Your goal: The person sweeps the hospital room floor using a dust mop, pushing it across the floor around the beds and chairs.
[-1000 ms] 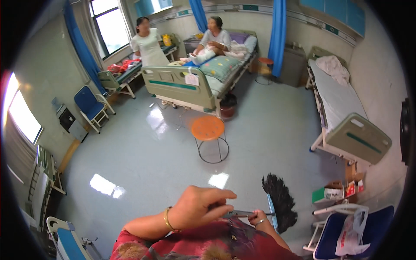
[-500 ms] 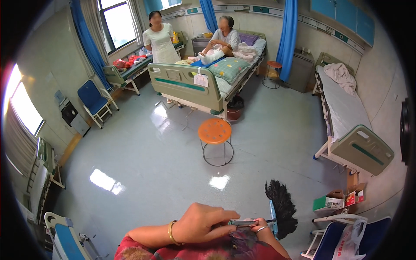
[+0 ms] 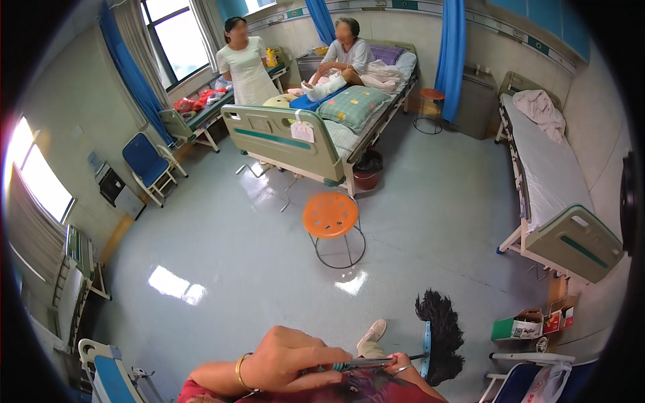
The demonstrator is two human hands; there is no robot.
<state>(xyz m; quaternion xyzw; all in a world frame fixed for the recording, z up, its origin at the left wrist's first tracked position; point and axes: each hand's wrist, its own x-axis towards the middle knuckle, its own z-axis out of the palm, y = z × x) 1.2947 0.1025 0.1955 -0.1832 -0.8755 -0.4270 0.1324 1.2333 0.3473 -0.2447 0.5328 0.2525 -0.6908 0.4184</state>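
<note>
A mop with a grey pole point(image 3: 371, 363), a blue head bar point(image 3: 426, 349) and black strands point(image 3: 443, 336) reaches out to my right. The strands lie on the floor. My left hand point(image 3: 289, 356), with a gold bangle at the wrist, is closed round the upper end of the pole close to my body. Farther down, my right hand point(image 3: 400, 366) grips the pole nearer the head bar; its wrist has a thin silver-coloured bracelet. Beyond my hands, one of my shoes point(image 3: 376, 330) shows on the floor.
An orange round stool point(image 3: 330, 216) stands ahead, before a bed point(image 3: 282, 138) where a person sits with one leg wrapped in white. Another person point(image 3: 246, 67) stands beside it. At right are a second bed point(image 3: 571, 242), cartons point(image 3: 517, 327) and a blue chair point(image 3: 510, 379).
My shoe has come into view between my hands and the mop head. The view has shifted a little, and both hands with the mop sit slightly lower. Both hands keep their grip.
</note>
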